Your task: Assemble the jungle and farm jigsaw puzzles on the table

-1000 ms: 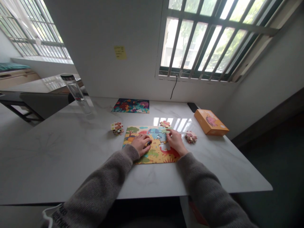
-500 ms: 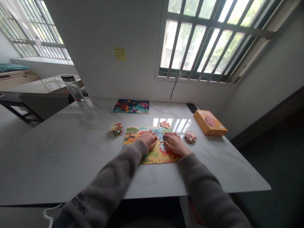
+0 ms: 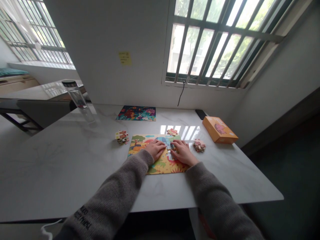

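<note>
A colourful jigsaw puzzle [image 3: 162, 168] with animals and a tree lies flat on the table in front of me. My left hand [image 3: 155, 149] rests on its middle, fingers laid flat and pointing right. My right hand [image 3: 183, 152] is on the puzzle's right half, its thumb and fingers around a small puzzle piece [image 3: 172, 146]. That piece sits beside a gap between my hands and is partly covered by the fingers. Loose puzzle pieces lie in a small pile [image 3: 172, 132] at the puzzle's far edge.
Stacked pieces [image 3: 122, 136] stand left of the puzzle, and another pile [image 3: 199, 145] lies to its right. Behind are a dark picture board [image 3: 136, 113], a black phone [image 3: 200, 114] and an orange box [image 3: 220, 130]. A clear bottle [image 3: 77, 96] stands at the far left.
The view has shifted slightly. Both hands stay over the same part of the puzzle, with the right fingers a little closer over the piece by the gap.
</note>
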`<state>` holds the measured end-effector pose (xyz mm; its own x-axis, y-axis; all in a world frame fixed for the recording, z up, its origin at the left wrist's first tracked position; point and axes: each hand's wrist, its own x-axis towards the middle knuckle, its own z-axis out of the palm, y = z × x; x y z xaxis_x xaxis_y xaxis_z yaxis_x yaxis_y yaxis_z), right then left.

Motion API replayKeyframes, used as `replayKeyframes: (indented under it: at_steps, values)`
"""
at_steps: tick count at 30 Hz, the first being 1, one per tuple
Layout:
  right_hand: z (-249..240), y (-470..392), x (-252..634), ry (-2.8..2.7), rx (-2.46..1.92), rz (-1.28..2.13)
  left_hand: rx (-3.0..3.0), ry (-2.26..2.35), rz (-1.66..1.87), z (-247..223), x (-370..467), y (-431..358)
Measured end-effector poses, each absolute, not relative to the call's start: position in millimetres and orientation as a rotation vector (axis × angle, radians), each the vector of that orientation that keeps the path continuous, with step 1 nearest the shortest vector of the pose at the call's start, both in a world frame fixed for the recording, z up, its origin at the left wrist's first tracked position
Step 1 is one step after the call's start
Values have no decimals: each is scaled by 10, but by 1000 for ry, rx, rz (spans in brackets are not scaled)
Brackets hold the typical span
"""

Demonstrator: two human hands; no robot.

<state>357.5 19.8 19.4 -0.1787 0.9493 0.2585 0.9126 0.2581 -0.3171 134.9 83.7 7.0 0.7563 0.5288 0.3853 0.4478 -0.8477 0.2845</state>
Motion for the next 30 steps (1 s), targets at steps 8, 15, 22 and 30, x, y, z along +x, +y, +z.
replayKeyframes:
  at_steps: [8, 15, 22, 30]
  values:
    - [161, 224, 3596, -2173, -1686, 61, 2804, 813, 622, 76, 1368, 812]
    - [160, 222, 3612, -2199, -1675, 55, 2849, 839, 560, 84, 1374, 803]
    - [177, 219, 3638, -2206, -1610, 56, 2888, 837, 530, 71, 1389, 789]
    - [207, 259, 3725, -2140, -1462, 186, 2900, 830, 527, 39, 1378, 791]
